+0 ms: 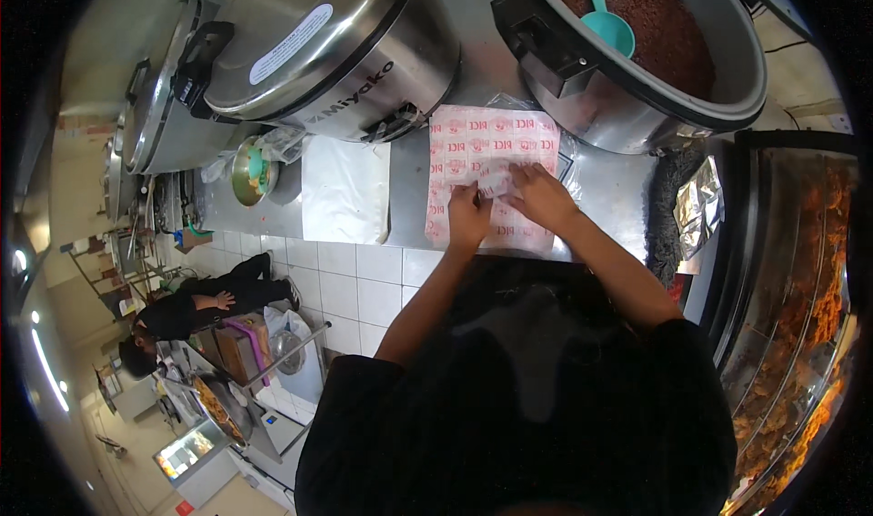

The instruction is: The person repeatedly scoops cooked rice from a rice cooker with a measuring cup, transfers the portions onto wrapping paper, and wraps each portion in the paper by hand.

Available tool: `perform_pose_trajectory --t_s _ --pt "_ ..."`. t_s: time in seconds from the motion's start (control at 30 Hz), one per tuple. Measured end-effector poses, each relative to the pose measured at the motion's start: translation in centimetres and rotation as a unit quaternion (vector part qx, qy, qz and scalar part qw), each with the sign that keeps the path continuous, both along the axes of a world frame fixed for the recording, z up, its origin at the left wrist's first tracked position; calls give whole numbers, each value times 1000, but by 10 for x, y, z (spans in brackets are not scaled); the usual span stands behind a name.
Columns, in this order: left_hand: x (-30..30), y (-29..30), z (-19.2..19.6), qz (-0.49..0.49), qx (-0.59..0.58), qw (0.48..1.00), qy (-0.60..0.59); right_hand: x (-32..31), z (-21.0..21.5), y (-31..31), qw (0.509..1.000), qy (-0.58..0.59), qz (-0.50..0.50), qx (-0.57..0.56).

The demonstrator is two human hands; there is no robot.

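Pink-and-white printed wrapping paper (455, 132) lies flat on the steel counter in front of me. On it, a small whitish paper bundle (494, 185) sits between my hands. My left hand (468, 214) pinches its left side with curled fingers. Across from it, my right hand (541, 198) has its fingers bent down onto the bundle's right side. What is inside the bundle is hidden. Beyond the paper to the right stands an open cooker (627, 102) of reddish-brown rice (668, 34), with a turquoise scoop (609, 32) resting in it.
A large lidded steel cooker (364, 80) stands at the back left. Nearer are a stack of white paper (346, 189) and a metal bowl (244, 175). At right are crumpled foil (698, 202) and a glass cabinet of fried food (782, 334). Another person (200, 307) is at far left.
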State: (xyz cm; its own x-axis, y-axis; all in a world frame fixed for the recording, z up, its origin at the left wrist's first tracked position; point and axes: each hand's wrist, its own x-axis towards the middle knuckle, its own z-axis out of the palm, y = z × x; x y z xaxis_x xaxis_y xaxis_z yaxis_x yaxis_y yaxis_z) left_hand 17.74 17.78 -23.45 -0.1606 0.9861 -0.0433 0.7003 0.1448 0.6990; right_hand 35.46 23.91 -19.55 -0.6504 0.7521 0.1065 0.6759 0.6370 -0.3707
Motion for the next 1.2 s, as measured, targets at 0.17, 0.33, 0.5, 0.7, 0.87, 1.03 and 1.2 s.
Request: perform_pose_trajectory --t_s 0.17,0.33,0.5,0.7,0.87,1.03,1.2 --pt "20 1 -25 134 26 977 -167 -37 -13 -10 957 132 -215 -140" --pt "39 18 38 115 299 942 -101 -27 41 -24 805 462 -271 -253" --pt "35 40 90 -134 254 958 -8 -14 115 -20 623 660 -220 -357" --pt "77 15 106 -241 -37 868 -432 36 93 -30 792 530 -238 -190" --pt "82 18 39 -403 -321 813 -272 88 47 -47 930 202 -276 -134" --pt "73 19 68 -387 -186 882 -195 132 27 -58 943 -72 -325 -18" --pt "25 37 98 -375 -180 870 -264 186 245 1 986 140 61 61"
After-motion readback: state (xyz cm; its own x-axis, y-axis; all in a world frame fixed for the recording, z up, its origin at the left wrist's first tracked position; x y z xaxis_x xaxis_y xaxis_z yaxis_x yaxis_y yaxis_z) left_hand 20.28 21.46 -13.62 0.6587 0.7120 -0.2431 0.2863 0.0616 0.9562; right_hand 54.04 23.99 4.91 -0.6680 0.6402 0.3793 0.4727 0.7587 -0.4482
